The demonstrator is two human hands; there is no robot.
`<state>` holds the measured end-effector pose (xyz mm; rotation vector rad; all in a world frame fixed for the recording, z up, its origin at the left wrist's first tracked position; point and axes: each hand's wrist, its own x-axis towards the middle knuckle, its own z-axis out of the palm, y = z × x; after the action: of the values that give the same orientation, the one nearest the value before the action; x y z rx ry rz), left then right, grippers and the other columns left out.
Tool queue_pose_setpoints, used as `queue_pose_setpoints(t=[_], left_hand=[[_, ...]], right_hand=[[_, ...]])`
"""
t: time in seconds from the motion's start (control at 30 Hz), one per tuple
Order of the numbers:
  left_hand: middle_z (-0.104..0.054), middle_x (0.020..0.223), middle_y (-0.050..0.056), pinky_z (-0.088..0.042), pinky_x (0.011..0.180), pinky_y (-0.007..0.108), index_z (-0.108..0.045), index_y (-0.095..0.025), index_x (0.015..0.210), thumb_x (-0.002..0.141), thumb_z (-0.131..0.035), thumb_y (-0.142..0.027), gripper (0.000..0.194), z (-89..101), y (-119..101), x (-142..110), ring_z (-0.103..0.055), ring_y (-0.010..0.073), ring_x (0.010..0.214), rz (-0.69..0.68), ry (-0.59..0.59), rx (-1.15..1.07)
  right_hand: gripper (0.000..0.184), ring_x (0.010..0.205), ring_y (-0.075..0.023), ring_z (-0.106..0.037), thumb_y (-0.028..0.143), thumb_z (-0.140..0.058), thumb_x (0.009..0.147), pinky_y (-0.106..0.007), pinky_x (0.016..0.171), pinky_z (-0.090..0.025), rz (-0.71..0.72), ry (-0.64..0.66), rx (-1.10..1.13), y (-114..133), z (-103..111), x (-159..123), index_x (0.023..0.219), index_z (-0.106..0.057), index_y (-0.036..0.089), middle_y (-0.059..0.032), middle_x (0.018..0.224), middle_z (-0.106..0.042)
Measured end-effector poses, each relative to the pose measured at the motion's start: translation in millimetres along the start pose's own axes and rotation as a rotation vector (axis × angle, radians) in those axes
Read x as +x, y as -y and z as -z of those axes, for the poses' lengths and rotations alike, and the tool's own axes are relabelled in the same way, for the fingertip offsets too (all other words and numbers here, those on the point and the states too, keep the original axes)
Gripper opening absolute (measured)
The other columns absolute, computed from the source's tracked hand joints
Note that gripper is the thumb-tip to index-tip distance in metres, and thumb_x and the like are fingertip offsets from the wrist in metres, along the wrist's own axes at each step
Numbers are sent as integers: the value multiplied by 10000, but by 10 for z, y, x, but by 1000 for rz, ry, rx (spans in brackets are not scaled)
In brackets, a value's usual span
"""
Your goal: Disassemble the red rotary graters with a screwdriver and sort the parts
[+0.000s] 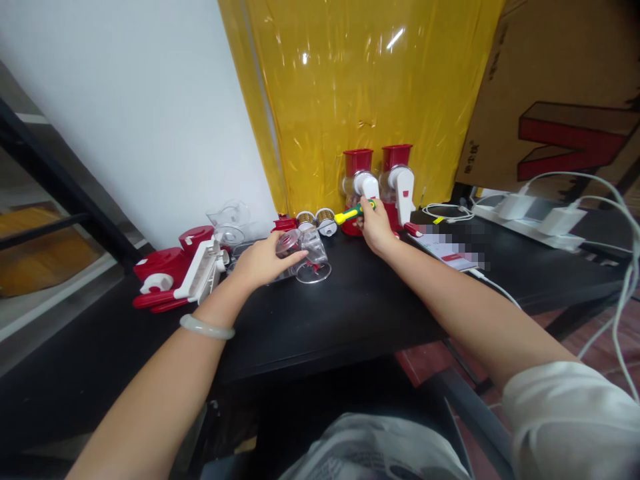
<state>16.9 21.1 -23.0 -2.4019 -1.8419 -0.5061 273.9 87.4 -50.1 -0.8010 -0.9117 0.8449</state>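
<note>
My left hand (263,261) rests on a clear plastic housing (310,253) lying on its side on the black table (350,313), fingers curled over it. My right hand (375,227) grips a yellow-and-green screwdriver (353,213), its tip pointing left towards the clear housing. Just behind that hand stand two red-and-white rotary graters (395,183), upright against the yellow sheet. Two metal drum blades (317,218) lie behind the clear housing.
Red and white grater parts (177,277) and a clear funnel piece (230,217) lie at the left. A leaflet (450,250), white cables and chargers on a power strip (530,217) sit at the right. A cardboard box (565,100) leans behind.
</note>
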Motion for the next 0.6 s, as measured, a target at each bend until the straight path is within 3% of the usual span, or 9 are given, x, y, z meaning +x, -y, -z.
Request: queue_pose_setpoints(t=[0.23,0.47,0.6], left_hand=[[-707,1092,177,-517,780,449,-500,-184,1401,819,-475,-835,873,10,-1,-8,-673,399,987,-7,5,-12],[-709,1092,168,-521,800,454,-508,-185,1394,830,-481,-819,849,2,5,-3,-672,398,998,0,1,-17],[-705,1107,174,-520,803,446,-504,-184,1392,829,-483,-818,849,-3,10,0,-671,396,1009,-3,1,-17]], right_hand=[[178,586,-84,-500,391,-516,877,-223,553,-450,19,-3,3,-32,6,55,895,-408,251,53,773,-487],[386,516,-85,-435,605,-578,839,-244,498,-416,115,21,-107,-49,57,41,881,-419,256,55,711,-428],[349,520,-85,-443,541,-607,846,-230,501,-408,90,53,-126,-44,60,40,888,-407,258,63,682,-424]])
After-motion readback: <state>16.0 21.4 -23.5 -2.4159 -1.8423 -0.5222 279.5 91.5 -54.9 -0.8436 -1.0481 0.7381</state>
